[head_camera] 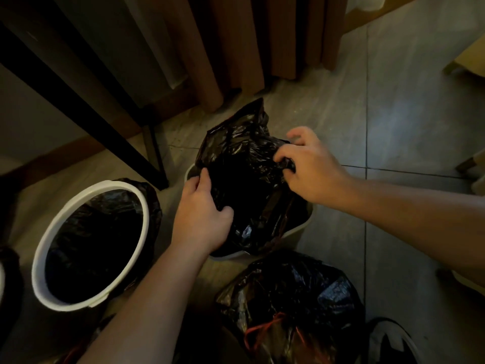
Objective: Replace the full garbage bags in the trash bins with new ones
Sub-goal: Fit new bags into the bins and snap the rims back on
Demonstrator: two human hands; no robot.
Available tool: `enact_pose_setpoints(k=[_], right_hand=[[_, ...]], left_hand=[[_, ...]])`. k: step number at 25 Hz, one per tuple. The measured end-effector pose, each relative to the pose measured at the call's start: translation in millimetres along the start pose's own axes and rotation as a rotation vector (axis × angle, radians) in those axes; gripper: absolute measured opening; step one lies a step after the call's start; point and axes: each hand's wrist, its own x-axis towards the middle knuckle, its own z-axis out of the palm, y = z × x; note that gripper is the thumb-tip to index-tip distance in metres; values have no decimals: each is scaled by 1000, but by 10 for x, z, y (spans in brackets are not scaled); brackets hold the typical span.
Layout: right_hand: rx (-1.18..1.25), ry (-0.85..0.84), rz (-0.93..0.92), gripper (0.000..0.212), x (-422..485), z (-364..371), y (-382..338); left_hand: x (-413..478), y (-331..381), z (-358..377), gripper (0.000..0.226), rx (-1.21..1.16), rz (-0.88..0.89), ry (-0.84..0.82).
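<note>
Since the floor (393,122) carries the middle bin (298,227) with the new bag (244,164) bunched over its mouth, the step in hand looks to be spreading the bag's opening and folding it over the rim; done well, that means drawing the film outward evenly on both sides, pushing the slack down into the bin so that no air is trapped, and turning the hem over the rim all the way round, gently, since plastic this thin is likely to tear if yanked against an edge; the far flap, which stands up in a peak toward the curtain (236,48), probably wants pulling down last; the bag itself is black, glossy and heavily creased, and it covers most of the pale bin, so that only slivers of rim show at the far left and the near right; the left grip (202,216) holds the bag's left edge by the rim, thumb and fingers curled round the film; the right grip (312,166) pinches a fold at the right side, one finger raised clear of the plastic.
</note>
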Motion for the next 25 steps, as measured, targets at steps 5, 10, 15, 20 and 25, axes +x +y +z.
enact_pose_setpoints(k=[5, 10, 15, 20, 25], right_hand=[[232, 21, 348, 29, -55, -200, 18], [492, -93, 543, 20, -237, -325, -77], [234, -217, 421, 17, -105, -336, -223], [-175, -242, 229, 34, -38, -344, -209], [94, -354, 312, 66, -210, -399, -148]], left_hand=[[-268, -55, 8, 44, -221, -107, 121], [-297, -66, -9, 113, -105, -91, 7], [-289, -30, 56, 69, 19, 21, 6], [-318, -201, 2, 62, 52, -35, 160], [-539, -388, -62, 103, -299, -236, 91]])
